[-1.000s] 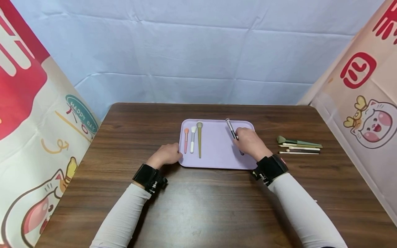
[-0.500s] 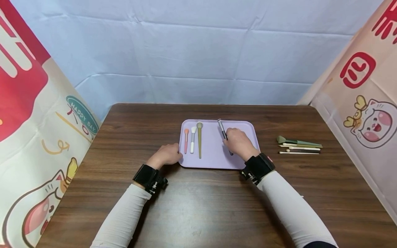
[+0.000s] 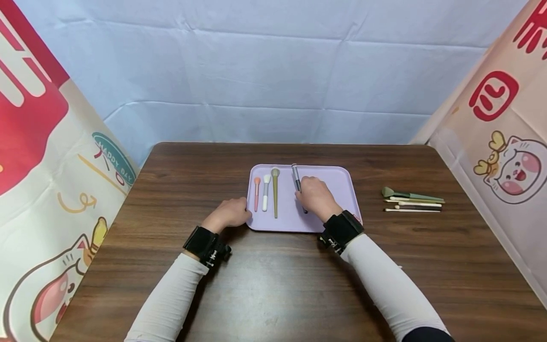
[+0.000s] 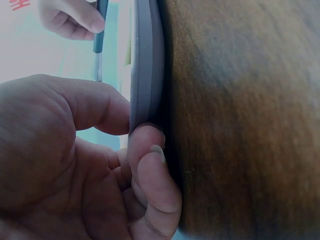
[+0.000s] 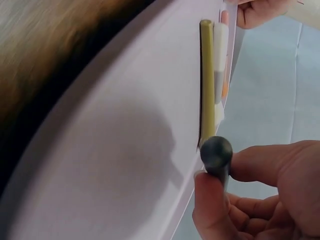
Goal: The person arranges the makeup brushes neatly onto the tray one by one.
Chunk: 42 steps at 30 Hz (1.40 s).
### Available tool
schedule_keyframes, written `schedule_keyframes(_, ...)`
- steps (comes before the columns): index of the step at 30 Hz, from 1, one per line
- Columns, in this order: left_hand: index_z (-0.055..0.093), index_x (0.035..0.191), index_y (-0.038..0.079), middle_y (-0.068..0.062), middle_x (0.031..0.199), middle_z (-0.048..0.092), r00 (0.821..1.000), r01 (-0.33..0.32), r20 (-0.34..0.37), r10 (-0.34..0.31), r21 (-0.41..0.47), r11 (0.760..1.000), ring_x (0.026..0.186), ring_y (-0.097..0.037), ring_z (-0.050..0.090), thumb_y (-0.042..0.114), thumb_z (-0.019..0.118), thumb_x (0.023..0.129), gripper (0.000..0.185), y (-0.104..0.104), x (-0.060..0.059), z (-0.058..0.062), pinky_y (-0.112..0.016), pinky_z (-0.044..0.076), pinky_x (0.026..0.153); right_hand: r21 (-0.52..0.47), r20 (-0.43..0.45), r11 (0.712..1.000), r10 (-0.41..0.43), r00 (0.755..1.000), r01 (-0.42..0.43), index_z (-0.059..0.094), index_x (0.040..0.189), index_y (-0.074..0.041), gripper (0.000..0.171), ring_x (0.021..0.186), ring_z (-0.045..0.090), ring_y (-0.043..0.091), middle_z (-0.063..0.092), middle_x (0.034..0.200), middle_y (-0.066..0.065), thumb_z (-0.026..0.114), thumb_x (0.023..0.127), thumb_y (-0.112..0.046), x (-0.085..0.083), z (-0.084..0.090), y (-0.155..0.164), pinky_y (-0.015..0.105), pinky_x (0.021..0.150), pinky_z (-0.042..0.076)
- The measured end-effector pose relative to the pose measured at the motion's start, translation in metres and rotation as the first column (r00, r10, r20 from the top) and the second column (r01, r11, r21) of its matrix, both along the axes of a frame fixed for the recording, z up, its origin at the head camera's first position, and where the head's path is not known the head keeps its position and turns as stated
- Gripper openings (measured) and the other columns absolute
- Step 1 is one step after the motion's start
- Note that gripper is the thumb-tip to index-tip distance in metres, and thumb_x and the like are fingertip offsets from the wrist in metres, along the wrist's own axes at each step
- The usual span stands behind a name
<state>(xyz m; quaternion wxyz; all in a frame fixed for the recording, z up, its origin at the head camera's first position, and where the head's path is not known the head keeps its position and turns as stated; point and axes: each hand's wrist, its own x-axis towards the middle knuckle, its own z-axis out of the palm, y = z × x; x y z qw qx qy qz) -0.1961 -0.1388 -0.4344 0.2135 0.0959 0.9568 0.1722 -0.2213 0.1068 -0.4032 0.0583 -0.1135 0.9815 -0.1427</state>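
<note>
Pinching the grey brush (image 3: 297,179), the right hand (image 3: 313,196) nears three brushes (image 3: 266,191); the left hand (image 3: 229,213) grips the tray (image 3: 331,178).

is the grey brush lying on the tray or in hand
In hand. The right hand pinches the grey brush over the tray, beside the three brushes lying there.

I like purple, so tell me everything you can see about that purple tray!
The purple tray is a flat, pale lilac rectangle with rounded corners and a low raised rim, and it looks like smooth plastic. It lies flat on the brown wooden table. Three makeup brushes lie side by side on its left part: an orange one, a white one and an olive one. The left hand pinches its left edge. The right hand holds a dark brush over its middle.
</note>
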Motion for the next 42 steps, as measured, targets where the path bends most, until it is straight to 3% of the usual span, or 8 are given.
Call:
schedule_keyframes(11, 0.061, 0.114, 0.001, -0.010, 0.096, 0.063, 1.000, 0.003, -0.011, -0.003, -0.012, 1.000, 0.082, -0.025, 0.057, 0.019, 0.052, 0.094, 0.028, -0.001, -0.001, -0.002, -0.036, 0.046, 0.075, 0.026, 0.042, 0.999, -0.033, 0.999, 0.032, 0.057, 0.083, -0.003, 0.022, 0.072, 0.059, 0.027, 0.060, 0.080, 0.013, 0.062, 0.097, -0.018, -0.002, -0.006, -0.020, 0.038, 0.066, 0.050)
schedule_keyframes(20, 0.060, 0.117, 0.000, -0.010, 0.100, 0.063, 1.000, 0.001, -0.013, -0.001, -0.017, 1.000, 0.085, -0.025, 0.057, 0.020, 0.052, 0.096, 0.031, 0.000, 0.000, -0.002, -0.037, 0.047, 0.078, -0.013, 0.035, 0.999, -0.047, 0.998, 0.047, 0.060, 0.082, -0.002, 0.021, 0.069, 0.061, 0.027, 0.064, 0.081, 0.015, 0.062, 0.098, -0.016, -0.004, -0.011, -0.026, 0.037, 0.064, 0.051)
schedule_keyframes(34, 0.060, 0.118, 0.000, -0.010, 0.098, 0.062, 1.000, -0.005, -0.005, 0.005, -0.005, 1.000, 0.084, -0.025, 0.057, 0.020, 0.052, 0.096, 0.031, 0.000, 0.000, -0.001, -0.036, 0.046, 0.076, -0.015, 0.071, 0.997, -0.073, 0.995, 0.074, 0.061, 0.082, -0.003, 0.018, 0.064, 0.062, 0.024, 0.063, 0.076, 0.012, 0.060, 0.096, -0.013, -0.006, -0.017, -0.035, 0.030, 0.054, 0.046)
schedule_keyframes(42, 0.059, 0.119, -0.001, -0.010, 0.095, 0.062, 1.000, -0.004, 0.003, 0.004, -0.001, 1.000, 0.082, -0.025, 0.057, 0.020, 0.052, 0.096, 0.031, 0.000, 0.000, 0.000, -0.035, 0.045, 0.073, 0.006, 0.093, 0.996, -0.087, 0.992, 0.087, 0.064, 0.086, -0.002, 0.018, 0.067, 0.062, 0.024, 0.064, 0.081, 0.013, 0.061, 0.097, -0.016, -0.008, -0.020, -0.039, 0.031, 0.058, 0.048)
